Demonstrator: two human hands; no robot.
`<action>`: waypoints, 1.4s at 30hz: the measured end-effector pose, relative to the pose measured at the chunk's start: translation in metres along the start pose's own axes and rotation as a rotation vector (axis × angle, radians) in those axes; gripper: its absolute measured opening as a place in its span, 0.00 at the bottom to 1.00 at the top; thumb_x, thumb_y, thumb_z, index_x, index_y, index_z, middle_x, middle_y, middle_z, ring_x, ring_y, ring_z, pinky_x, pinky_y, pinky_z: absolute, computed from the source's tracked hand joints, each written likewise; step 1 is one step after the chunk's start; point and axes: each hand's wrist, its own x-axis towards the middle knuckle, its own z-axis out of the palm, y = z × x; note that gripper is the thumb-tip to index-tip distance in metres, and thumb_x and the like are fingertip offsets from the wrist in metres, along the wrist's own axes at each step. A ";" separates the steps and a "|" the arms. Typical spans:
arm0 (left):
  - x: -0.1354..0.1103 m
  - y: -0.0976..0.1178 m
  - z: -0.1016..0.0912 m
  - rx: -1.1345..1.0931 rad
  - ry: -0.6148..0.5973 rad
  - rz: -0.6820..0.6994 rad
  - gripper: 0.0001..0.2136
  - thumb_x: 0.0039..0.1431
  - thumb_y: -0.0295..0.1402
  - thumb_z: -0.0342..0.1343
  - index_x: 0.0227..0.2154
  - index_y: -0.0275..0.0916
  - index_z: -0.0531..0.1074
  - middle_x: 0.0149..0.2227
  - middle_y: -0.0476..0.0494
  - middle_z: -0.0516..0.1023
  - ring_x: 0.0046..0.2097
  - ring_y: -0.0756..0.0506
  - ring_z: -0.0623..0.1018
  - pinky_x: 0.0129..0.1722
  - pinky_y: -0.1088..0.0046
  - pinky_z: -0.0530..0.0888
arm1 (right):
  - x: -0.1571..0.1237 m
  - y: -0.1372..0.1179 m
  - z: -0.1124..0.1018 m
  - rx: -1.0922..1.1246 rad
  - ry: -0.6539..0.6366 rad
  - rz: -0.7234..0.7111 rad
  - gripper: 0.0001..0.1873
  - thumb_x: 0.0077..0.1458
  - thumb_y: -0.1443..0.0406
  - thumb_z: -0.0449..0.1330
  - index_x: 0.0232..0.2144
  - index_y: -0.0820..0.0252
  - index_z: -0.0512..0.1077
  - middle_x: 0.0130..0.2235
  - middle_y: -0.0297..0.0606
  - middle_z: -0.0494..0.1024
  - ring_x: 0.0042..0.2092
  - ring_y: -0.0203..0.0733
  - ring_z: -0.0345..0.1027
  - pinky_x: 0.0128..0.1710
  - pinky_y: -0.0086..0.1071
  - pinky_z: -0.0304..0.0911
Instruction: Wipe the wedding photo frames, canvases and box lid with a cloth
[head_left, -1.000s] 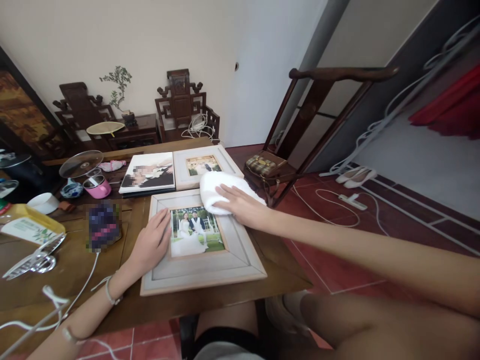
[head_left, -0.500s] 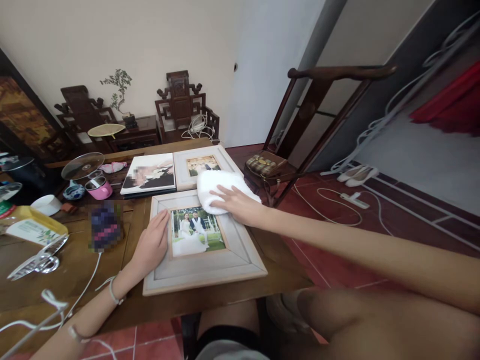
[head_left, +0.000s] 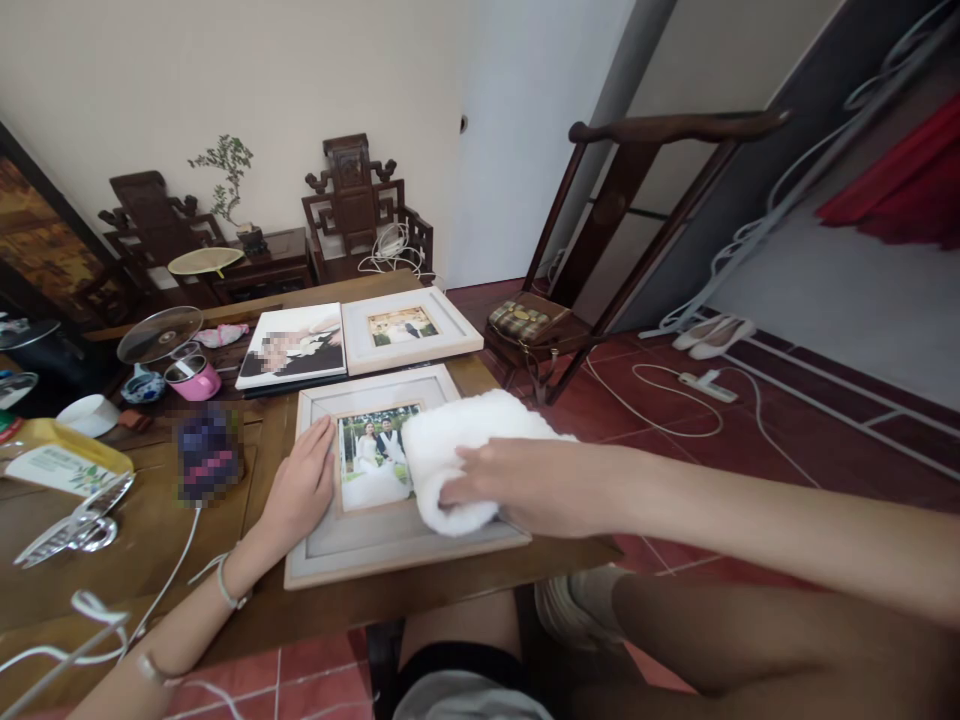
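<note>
A white-grey picture frame (head_left: pixel 360 555) with a photo of a couple lies flat near the front edge of the wooden table (head_left: pixel 247 590). My left hand (head_left: pixel 298 490) rests on the frame's left side, fingers stretched out and flat. In my right hand (head_left: pixel 525 485) is a folded white towel (head_left: pixel 480 420), its fingers curled over the cloth. The towel lies on the right part of the frame and covers the photo's right edge. Behind it a second picture frame (head_left: pixel 465 335) lies beside a photo album (head_left: pixel 292 345).
On the table's left stand a pink mug (head_left: pixel 193 380), a small blue-and-white teapot (head_left: pixel 144 384), a bottle of yellow liquid (head_left: pixel 67 455) and a clear hair claw (head_left: pixel 79 525). A white cable (head_left: pixel 176 580) runs near my left arm. A wooden chair (head_left: pixel 611 215) holds a checked bag (head_left: pixel 517 320).
My right hand has moved the towel from the frame's far right corner toward me, down its right side. My left hand stays on the left edge.
</note>
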 end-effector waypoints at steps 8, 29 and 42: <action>0.008 0.004 0.012 0.047 -0.007 0.072 0.22 0.68 0.33 0.37 0.62 0.33 0.60 0.65 0.32 0.60 0.67 0.39 0.59 0.64 0.53 0.59 | -0.037 -0.009 0.006 0.224 -0.031 0.016 0.37 0.41 0.83 0.50 0.51 0.52 0.72 0.42 0.42 0.76 0.41 0.45 0.72 0.38 0.33 0.65; -0.008 -0.013 -0.018 0.055 0.032 0.034 0.22 0.67 0.31 0.39 0.61 0.31 0.62 0.64 0.32 0.62 0.66 0.39 0.61 0.63 0.53 0.62 | 0.089 0.036 0.022 -0.364 0.241 0.256 0.36 0.51 0.84 0.49 0.60 0.57 0.64 0.67 0.58 0.52 0.67 0.68 0.42 0.58 0.64 0.50; -0.009 -0.018 -0.022 0.033 0.032 0.003 0.22 0.67 0.32 0.40 0.61 0.34 0.62 0.64 0.35 0.63 0.65 0.40 0.62 0.64 0.54 0.62 | 0.022 -0.023 0.001 -0.044 -0.038 -0.048 0.38 0.44 0.83 0.53 0.57 0.58 0.67 0.65 0.55 0.58 0.66 0.65 0.45 0.58 0.61 0.53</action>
